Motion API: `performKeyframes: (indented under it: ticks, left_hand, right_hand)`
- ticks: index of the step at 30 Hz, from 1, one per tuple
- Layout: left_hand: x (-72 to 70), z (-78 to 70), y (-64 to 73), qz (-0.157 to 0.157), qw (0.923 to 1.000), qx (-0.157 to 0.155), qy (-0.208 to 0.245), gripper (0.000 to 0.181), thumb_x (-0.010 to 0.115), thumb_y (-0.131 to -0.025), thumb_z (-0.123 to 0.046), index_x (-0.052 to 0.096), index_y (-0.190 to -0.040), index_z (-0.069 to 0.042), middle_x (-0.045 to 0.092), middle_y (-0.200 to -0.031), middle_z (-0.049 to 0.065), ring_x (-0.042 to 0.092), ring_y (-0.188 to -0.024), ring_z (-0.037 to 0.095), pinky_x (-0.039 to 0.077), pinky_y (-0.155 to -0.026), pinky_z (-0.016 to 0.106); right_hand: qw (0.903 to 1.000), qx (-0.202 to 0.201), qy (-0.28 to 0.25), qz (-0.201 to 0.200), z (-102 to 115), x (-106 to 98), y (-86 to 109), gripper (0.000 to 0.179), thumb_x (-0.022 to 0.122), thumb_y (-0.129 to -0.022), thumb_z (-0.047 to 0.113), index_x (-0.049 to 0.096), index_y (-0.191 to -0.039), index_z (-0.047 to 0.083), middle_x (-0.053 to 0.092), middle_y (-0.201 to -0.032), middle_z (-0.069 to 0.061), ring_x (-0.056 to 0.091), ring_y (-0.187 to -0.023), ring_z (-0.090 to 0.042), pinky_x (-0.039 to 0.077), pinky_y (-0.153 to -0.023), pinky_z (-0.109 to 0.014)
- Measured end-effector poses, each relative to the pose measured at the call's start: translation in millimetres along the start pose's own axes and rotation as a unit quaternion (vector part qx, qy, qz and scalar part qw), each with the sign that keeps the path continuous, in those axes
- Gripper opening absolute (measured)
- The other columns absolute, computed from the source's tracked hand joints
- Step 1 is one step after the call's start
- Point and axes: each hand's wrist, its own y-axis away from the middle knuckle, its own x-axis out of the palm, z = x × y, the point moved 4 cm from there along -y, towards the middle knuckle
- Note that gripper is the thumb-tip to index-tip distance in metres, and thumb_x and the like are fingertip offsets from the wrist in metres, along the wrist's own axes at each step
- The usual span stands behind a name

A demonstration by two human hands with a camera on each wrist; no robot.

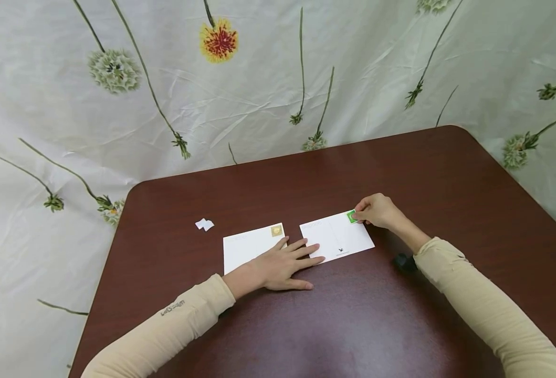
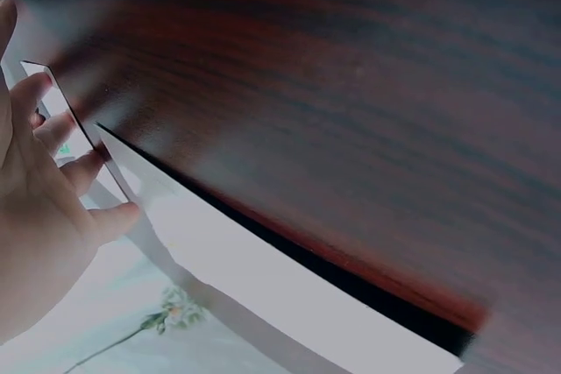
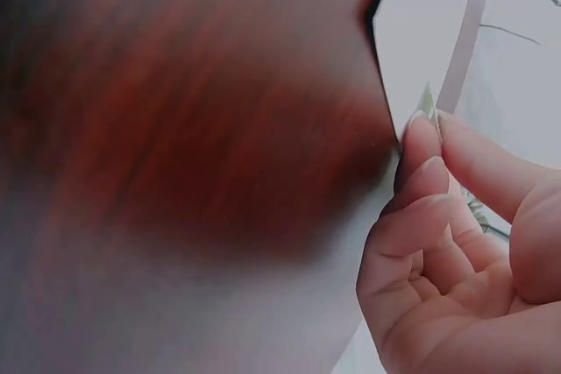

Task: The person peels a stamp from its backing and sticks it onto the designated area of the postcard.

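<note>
Two white postcards lie side by side on the table. The left postcard [image 1: 245, 249] bears a gold stamp [image 1: 276, 230] at its upper right corner. Over the upper right corner of the right postcard [image 1: 327, 231], my right hand [image 1: 380, 211] pinches a small green stamp [image 1: 352, 216] between thumb and index finger. A pale corner of that stamp pokes out past the fingertips in the right wrist view. My left hand [image 1: 280, 266] lies palm down with spread fingers, its fingertips on the right postcard's left edge. It partly covers the left postcard's lower right.
White paper scraps [image 1: 205, 224] lie left of the postcards on the dark red wooden table [image 1: 278, 194]. A small black object [image 1: 404, 262] shows beside the right sleeve. Behind the table's far edge hangs a white flowered cloth [image 1: 259, 94].
</note>
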Motion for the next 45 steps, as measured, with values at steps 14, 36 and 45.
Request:
performKeyframes:
  ticks: [14,36,45]
  left_hand:
    - [-1.7,-0.5,0.4,-0.001,1.0,-0.002,0.005,0.063,0.041,-0.096,-0.058,0.029,-0.151,-0.029,0.02,-0.157,-0.003,0.016,-0.142,0.022,0.017,-0.109,0.055]
    - [-2.0,0.2,1.5,0.005,0.9999,0.0,0.009,0.063,0.041,-0.096,-0.058,0.031,-0.15,-0.029,0.02,-0.157,-0.004,0.015,-0.143,0.021,0.018,-0.109,0.055]
    - [-1.2,1.2,1.6,0.007,0.9999,-0.003,0.009,0.063,0.041,-0.095,-0.059,0.03,-0.15,-0.029,0.02,-0.156,-0.004,0.016,-0.143,0.021,0.019,-0.109,0.055]
  right_hand:
    - [0.9994,0.017,0.032,0.0,10.3,0.6,-1.1,0.015,0.067,-0.088,0.011,0.065,-0.094,-0.002,0.065,-0.072,-0.007,0.059,-0.066,-0.017,0.047,-0.057,-0.026]
    - [0.9988,0.022,0.039,-0.02,11.9,7.8,3.0,0.013,0.065,-0.089,0.009,0.064,-0.092,-0.003,0.066,-0.074,-0.008,0.06,-0.064,-0.015,0.048,-0.054,-0.024]
    - [0.9933,0.018,0.107,-0.04,17.3,6.3,4.7,0.015,0.068,-0.088,0.014,0.065,-0.091,-0.001,0.066,-0.074,-0.007,0.06,-0.065,-0.018,0.045,-0.056,-0.028]
